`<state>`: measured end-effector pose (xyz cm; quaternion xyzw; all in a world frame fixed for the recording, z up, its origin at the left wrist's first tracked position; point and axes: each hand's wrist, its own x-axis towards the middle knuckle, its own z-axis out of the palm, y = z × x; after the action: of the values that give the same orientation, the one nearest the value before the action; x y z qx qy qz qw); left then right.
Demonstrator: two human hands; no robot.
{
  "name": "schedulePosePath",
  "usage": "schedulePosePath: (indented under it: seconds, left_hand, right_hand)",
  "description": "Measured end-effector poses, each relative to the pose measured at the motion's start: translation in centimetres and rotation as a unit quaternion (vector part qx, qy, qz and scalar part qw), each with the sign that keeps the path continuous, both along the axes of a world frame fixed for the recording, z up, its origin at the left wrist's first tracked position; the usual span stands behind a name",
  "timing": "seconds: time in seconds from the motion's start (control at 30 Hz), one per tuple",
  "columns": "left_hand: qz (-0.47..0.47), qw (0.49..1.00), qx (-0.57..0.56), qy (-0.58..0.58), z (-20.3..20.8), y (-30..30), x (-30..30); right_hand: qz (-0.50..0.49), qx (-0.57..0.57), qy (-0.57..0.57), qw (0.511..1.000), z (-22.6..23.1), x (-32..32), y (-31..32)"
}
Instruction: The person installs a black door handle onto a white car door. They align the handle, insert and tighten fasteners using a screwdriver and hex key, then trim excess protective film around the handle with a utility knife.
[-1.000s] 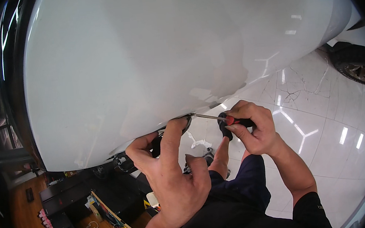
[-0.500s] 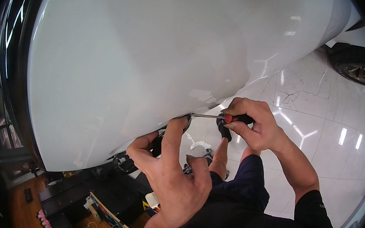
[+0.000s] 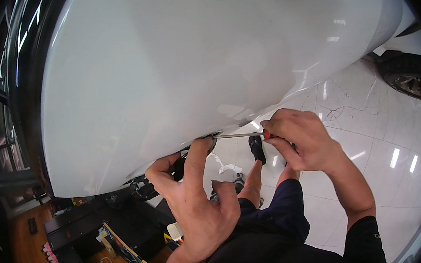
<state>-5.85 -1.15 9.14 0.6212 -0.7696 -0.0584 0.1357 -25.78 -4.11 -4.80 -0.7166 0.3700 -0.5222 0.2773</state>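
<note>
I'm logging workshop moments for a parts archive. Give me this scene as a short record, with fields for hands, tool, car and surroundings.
Left hand: fingers bent at the lower edge of the white car panel
Right hand: closed around the tool's handle, mostly hiding it
Tool: thin metal shaft, red part showing at the grip
Shaft tip: beside a left fingertip; exact contact unclear
Surroundings: glossy tiled floor, wheel at far right
</note>
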Motion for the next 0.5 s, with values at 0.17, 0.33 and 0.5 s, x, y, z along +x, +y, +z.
schedulePosePath:
  seconds: [0.17,0.33,0.5]
  left_hand:
    - [-0.004,1.0,-0.003,-0.006,0.3,0.3,0.1]
    - [-0.004,1.0,-0.002,-0.001,0.0,0.1,0.0]
    - [0.018,0.999,0.013,0.035,0.1,0.2,0.1]
  right_hand:
    - [0.051,0.002,0.059,0.997,1.8,-2.2,-1.2]
    - [0.084,0.05,0.012,0.995,1.7,-2.0,-1.0]
    - [0.06,0.053,-0.048,0.996,0.0,-0.5,-0.2]
